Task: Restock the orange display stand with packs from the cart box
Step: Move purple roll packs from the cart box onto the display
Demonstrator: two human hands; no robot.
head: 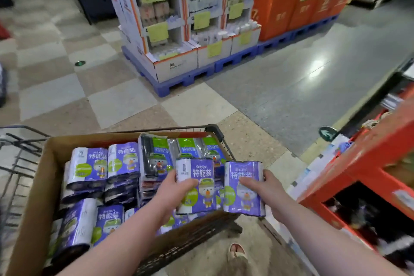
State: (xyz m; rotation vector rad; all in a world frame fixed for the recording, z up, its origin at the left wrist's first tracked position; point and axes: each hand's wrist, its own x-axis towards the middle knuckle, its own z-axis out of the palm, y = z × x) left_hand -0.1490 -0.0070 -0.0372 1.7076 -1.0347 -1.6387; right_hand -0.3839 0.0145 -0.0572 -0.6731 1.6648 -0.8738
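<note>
A cardboard box sits in a wire cart and holds several purple and green packs. My left hand grips one purple pack by its left edge, lifted above the box's right end. My right hand grips a second purple pack, held just right of the first. The two packs are side by side, nearly touching. The orange display stand stands to the right, with dark packs inside its lower shelf opening.
Ahead, white cardboard display towers and orange boxes stand on blue pallets. Checkered tile floor lies to the left, grey floor to the right. My sandalled foot shows below, between the cart and the stand.
</note>
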